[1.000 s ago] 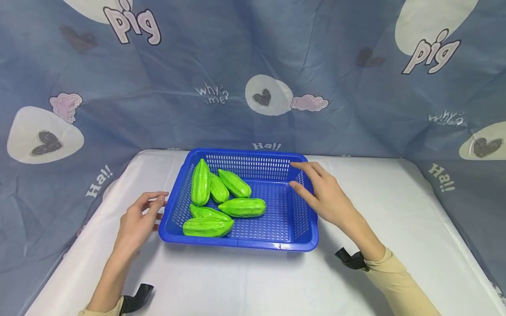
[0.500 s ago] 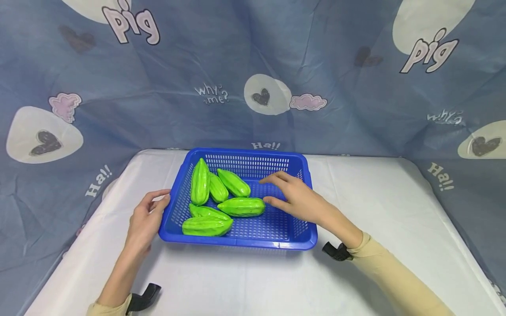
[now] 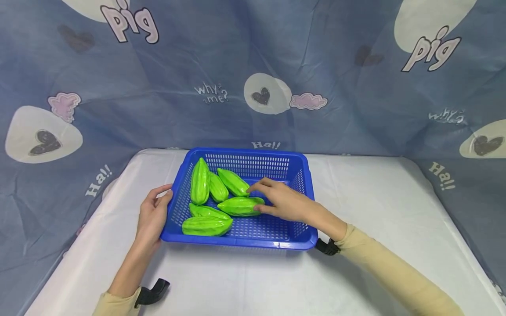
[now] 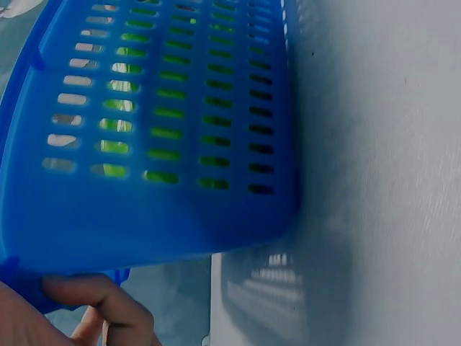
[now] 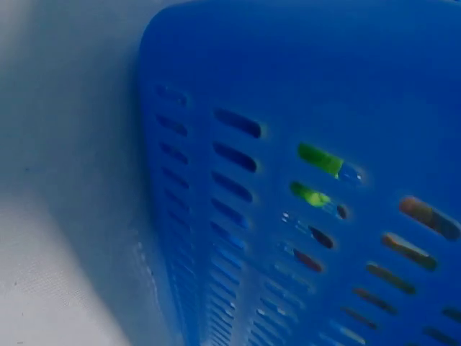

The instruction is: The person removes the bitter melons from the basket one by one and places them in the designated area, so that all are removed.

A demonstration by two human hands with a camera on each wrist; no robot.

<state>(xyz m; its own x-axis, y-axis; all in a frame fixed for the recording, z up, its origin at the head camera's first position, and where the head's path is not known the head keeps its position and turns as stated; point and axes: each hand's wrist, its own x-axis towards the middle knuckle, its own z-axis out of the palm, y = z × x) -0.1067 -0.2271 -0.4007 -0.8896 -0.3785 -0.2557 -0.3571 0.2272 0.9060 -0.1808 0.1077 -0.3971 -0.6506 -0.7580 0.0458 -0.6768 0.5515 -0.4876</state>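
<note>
In the head view a blue plastic basket [image 3: 237,242] with slotted walls holds several bright green, ribbed fruits with pointed ends. My left hand [image 3: 153,215] grips the basket's left rim. Seen from the left wrist, its fingers [image 4: 108,295] curl under that rim. My right hand [image 3: 282,202] reaches over the right side into the basket. Its thumb overlaps the right end of one green ribbed fruit [image 3: 237,206] lying crosswise near the middle, and its fingertips are just behind that fruit. From the right wrist, the basket's wall [image 5: 360,86] hides most of this hand.
More green ribbed fruits lie in the left half: one upright-lying at the far left [image 3: 200,182], one at the back [image 3: 234,182], one at the front [image 3: 207,226]. The basket stands on a white-covered table [image 3: 245,285]. A printed blue cloth [image 3: 336,66] hangs behind.
My right hand has moved left from the basket's right edge to the middle fruit. My left hand has come in from the left and taken hold of the rim. The fruits have stayed put.
</note>
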